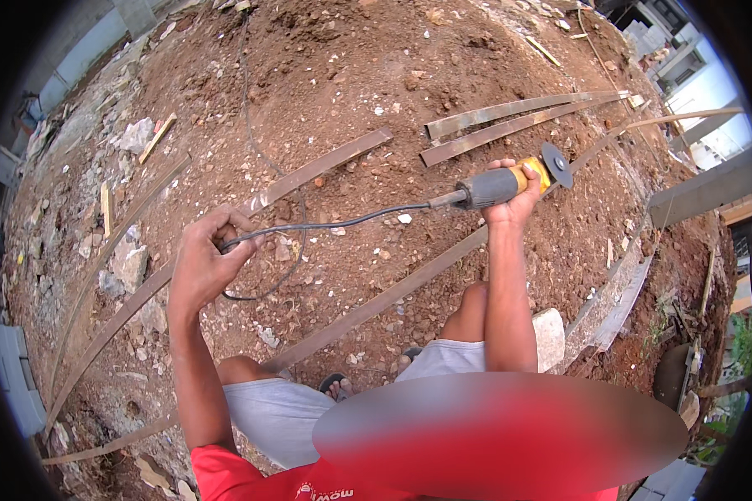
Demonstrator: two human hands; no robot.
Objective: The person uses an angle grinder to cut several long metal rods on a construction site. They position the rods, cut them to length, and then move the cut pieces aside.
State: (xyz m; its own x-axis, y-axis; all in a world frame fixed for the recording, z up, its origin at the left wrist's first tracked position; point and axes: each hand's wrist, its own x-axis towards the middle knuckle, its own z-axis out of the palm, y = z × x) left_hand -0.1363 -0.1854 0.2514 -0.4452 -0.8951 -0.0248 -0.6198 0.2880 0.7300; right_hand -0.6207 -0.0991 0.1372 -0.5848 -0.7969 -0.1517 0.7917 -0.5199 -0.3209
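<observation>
My right hand (510, 200) grips a yellow and dark grey angle grinder (489, 189) by its body, with a dark disc (556, 164) facing up and to the right. A black cord (351, 219) runs leftward from the tool's tail to my left hand (213, 259), whose fingers are closed on it, and a loop of it hangs below. Rusty metal strips lie on the ground beneath both hands: one (326, 165) passes behind my left hand, another (401, 292) runs diagonally under the grinder and my right forearm.
Reddish rubbly soil (334, 100) surrounds me, with two more metal bars (510, 134) ahead, wood scraps (154, 138) at left and grey blocks (8, 376) at the left edge. A concrete beam (702, 184) is at right. My sandalled feet (338, 384) are below.
</observation>
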